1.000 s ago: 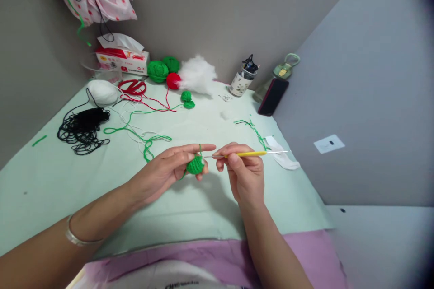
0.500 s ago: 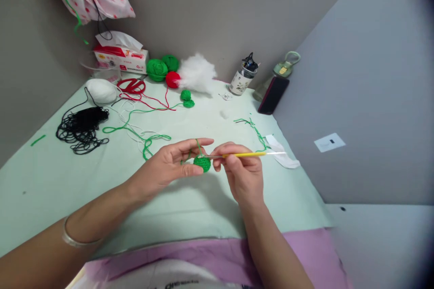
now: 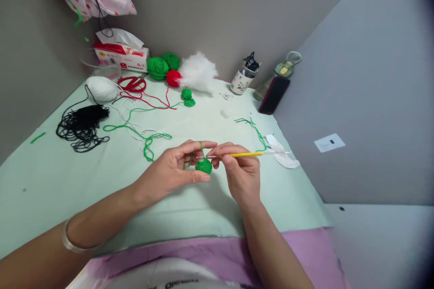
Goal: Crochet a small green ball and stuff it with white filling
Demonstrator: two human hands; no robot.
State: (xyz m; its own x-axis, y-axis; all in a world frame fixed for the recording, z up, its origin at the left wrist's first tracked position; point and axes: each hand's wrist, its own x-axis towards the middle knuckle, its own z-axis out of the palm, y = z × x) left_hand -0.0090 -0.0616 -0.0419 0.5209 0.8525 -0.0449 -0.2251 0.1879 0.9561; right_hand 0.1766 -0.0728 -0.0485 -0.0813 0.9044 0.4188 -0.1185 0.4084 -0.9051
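Observation:
A small green crochet piece (image 3: 203,166) is pinched in my left hand (image 3: 172,165), the thumb along its lower side. Green yarn (image 3: 201,148) runs from its top edge over my raised index finger and passes around other fingers. My right hand (image 3: 242,174) grips a crochet hook (image 3: 247,154) by its yellow handle like a pen. The hook's thin metal tip points left across the top of the green piece, by the yarn. Whether the tip sits inside a stitch I cannot tell.
Loose green yarn (image 3: 148,149), a black yarn hank (image 3: 84,119), a white yarn ball (image 3: 101,89) and red scissors (image 3: 133,84) lie left. Behind are green yarn balls (image 3: 158,68), white stuffing (image 3: 198,72), a pen cup (image 3: 241,80) and a phone (image 3: 274,95). Green scraps (image 3: 259,136) lie right.
My left hand has turned the green piece, and its thumb now lies below it. The hook has moved slightly left, its tip now crossing the piece's top edge.

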